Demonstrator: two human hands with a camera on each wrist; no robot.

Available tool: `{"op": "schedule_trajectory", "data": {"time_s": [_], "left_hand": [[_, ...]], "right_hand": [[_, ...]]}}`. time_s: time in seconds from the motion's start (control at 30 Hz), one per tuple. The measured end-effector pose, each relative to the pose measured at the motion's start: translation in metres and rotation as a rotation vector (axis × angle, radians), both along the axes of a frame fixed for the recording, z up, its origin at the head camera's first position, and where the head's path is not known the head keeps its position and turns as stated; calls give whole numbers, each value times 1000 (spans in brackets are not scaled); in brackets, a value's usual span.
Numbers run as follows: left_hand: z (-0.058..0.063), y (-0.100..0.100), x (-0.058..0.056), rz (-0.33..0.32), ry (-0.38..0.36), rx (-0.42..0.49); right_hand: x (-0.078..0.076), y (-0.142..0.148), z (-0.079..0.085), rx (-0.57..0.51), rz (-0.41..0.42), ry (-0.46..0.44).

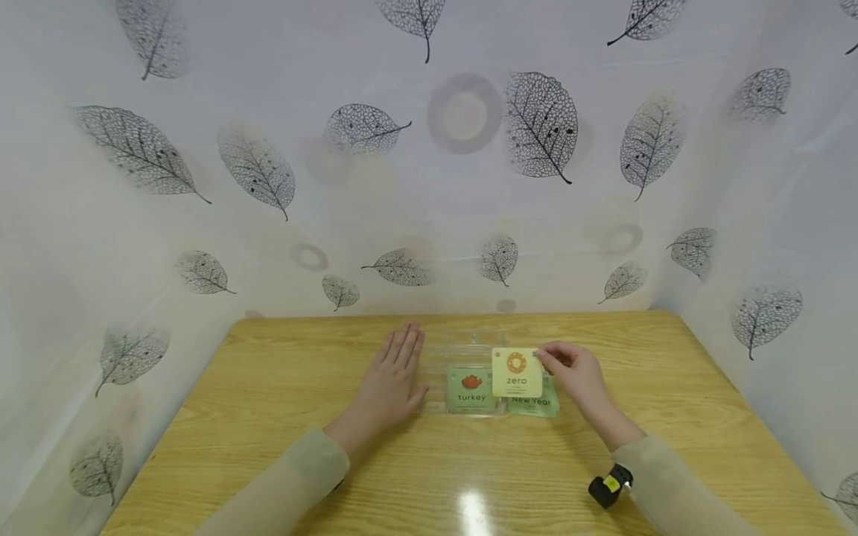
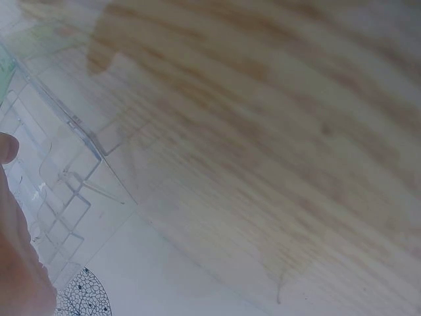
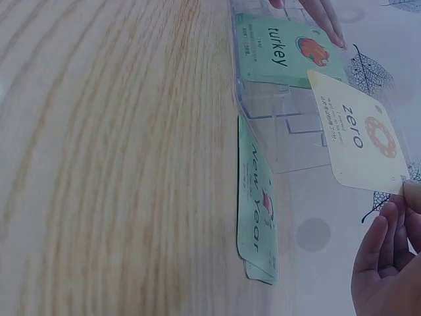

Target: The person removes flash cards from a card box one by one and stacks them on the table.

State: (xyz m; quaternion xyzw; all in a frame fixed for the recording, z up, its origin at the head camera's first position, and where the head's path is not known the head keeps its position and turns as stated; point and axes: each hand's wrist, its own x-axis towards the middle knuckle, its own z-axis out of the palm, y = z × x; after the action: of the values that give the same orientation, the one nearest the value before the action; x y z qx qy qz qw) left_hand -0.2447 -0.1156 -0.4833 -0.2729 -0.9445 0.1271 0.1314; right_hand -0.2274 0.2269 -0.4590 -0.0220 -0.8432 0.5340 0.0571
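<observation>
Zero card [image 1: 517,383] was below and right of centre, right hand [image 1: 578,376] pinching its upper-right corner; left hand [image 1: 390,385] lay fingers straight. Looked light, thin, somewhat bendable; edges seemed the best hold.

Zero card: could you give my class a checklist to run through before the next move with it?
1. Right hand pinches the zero card at a corner: ok.
2. The word on that card is readable: ok.
3. Turkey card is on the clear rack: ok.
4. New Year card is on the rack: not ok, it lies beside it on the table.
5. Left hand presses on the rack: cannot tell.
</observation>
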Motion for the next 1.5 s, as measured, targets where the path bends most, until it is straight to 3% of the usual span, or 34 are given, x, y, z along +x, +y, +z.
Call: {"op": "schedule_trajectory", "data": {"time_s": [1.5], "left_hand": [[5, 1, 3, -7, -8, 29]], "right_hand": [[5, 32, -16, 11, -24, -47]]}}
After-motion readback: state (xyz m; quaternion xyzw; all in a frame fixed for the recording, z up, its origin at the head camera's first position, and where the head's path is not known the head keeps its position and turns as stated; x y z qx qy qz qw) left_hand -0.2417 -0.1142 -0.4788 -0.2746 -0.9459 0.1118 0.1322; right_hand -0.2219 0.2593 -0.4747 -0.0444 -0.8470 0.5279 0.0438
